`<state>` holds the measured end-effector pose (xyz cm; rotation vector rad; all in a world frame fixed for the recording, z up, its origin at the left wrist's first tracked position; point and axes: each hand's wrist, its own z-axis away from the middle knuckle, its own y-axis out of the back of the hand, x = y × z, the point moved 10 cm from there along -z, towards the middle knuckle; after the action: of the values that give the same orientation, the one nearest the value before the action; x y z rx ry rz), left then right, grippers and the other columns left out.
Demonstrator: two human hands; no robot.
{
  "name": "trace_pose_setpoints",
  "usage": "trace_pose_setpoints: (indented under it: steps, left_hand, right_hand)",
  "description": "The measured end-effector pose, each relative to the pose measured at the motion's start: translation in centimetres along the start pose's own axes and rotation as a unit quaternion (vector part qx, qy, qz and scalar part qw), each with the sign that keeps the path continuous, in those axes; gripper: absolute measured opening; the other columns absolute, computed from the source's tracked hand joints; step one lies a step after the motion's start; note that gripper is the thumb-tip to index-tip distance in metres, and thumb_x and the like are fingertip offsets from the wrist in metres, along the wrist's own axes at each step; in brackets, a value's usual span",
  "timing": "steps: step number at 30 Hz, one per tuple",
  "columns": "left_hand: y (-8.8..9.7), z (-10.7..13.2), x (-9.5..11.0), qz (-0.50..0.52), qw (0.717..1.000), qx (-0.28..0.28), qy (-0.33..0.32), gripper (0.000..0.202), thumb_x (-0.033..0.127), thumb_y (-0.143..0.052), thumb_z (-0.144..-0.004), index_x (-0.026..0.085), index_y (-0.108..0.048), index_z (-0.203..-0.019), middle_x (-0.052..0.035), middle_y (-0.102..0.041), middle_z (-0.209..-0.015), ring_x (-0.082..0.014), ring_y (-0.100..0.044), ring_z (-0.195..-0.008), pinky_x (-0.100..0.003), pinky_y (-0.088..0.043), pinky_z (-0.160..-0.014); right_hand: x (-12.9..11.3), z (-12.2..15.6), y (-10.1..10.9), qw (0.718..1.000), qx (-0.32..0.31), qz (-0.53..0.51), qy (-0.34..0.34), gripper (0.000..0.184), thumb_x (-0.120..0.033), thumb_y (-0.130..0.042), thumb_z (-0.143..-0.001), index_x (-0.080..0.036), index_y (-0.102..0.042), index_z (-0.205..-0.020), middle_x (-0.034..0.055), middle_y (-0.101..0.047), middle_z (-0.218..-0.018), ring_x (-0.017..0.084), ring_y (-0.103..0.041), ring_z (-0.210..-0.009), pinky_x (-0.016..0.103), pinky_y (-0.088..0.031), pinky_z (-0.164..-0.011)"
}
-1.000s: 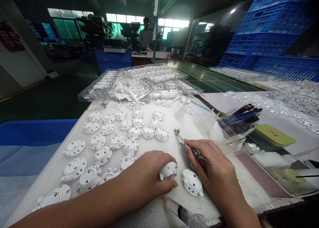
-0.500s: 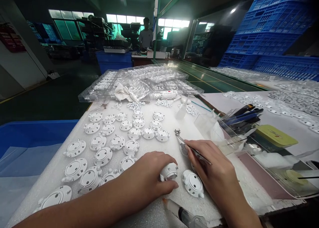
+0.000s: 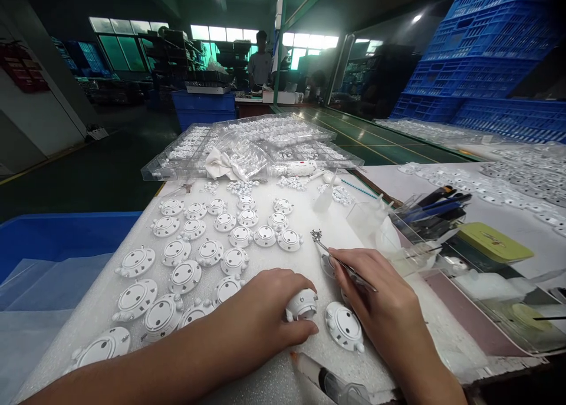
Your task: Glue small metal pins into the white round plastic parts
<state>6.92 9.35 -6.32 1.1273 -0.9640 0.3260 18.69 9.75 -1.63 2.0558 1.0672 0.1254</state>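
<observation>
Between the thumb and fingers of my left hand [image 3: 274, 308] is a white round plastic part [image 3: 302, 304], tilted on its side above the foam sheet [image 3: 283, 381]. My right hand [image 3: 382, 299] grips metal tweezers [image 3: 351, 268] like a pen. Their tips reach a small pile of tiny dark metal pieces [image 3: 316, 234]; whether a piece is between them I cannot make out. Close to the right hand lies a white disc-shaped part [image 3: 344, 326], with another partly hidden behind the fingers. A syringe [image 3: 325, 378] with an orange tip lies below my left hand.
Rows of white disc parts [image 3: 184, 276] cover the left of the foam. Clear trays [image 3: 177, 170] of small white pieces stand at the back. On the right are an open box [image 3: 481, 316], a yellow-green lid [image 3: 495, 241] and stacked blue crates [image 3: 481, 45]. A person [image 3: 260, 63] stands far off.
The view has shifted slightly. Both hands keep nearly the same place and grip, with the tweezer tips still at the small metal pieces.
</observation>
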Motion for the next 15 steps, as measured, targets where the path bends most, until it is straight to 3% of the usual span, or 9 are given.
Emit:
trace_pose_setpoints:
  steps: [11,15]
  left_hand:
    - [0.4,0.0,0.6,-0.006,1.000,0.007,-0.022,0.030,0.026,-0.070,-0.080,0.021,-0.067,-0.110,-0.0024,-0.069,-0.103,-0.0207,-0.062,-0.092,-0.028,-0.043,-0.078]
    - [0.7,0.1,0.5,-0.020,0.999,0.016,-0.023,0.034,0.031,-0.071,-0.080,0.019,-0.067,-0.111,-0.0026,-0.069,-0.100,-0.0177,-0.060,-0.080,-0.026,-0.043,-0.072]
  right_hand:
    - [0.0,0.0,-0.2,1.000,-0.003,-0.004,0.004,0.024,-0.012,-0.055,-0.091,-0.020,-0.057,-0.114,0.0059,-0.065,-0.099,0.019,-0.059,-0.095,0.032,-0.050,-0.080]
    - [0.6,0.2,1.4,0.998,0.047,-0.019,-0.049,0.017,-0.017,-0.058,-0.091,-0.021,-0.062,-0.107,0.0038,-0.068,-0.097,0.017,-0.063,-0.090,0.029,-0.051,-0.079]
